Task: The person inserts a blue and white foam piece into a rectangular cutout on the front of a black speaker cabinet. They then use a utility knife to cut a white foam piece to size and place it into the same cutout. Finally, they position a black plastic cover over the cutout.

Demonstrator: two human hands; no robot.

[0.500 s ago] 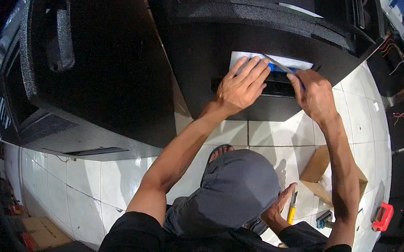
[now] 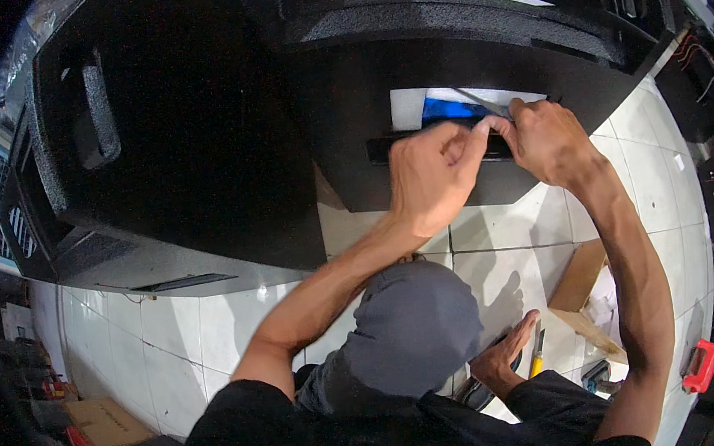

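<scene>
My right hand (image 2: 548,137) clamped a grey strip (image 2: 485,101), apparently working the blue-and-white sheet (image 2: 449,111); whether my left hand (image 2: 434,172) gripped, I couldn't tell; steadiness likely mattered next.

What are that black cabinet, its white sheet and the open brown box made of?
Black cabinet: likely painted board, flat and matte with pebbly edging. White sheet: perhaps paper or plastic, looking thin, flat. Open brown box: probably dull cardboard, judging by plain thin walls.

Shirt (image 2: 344,441): black, worn with short sleeves (image 2: 246,408)
Knee (image 2: 423,328): covered by plain, dark grey cloth
Forearms (image 2: 643,281): kept uncovered
</scene>
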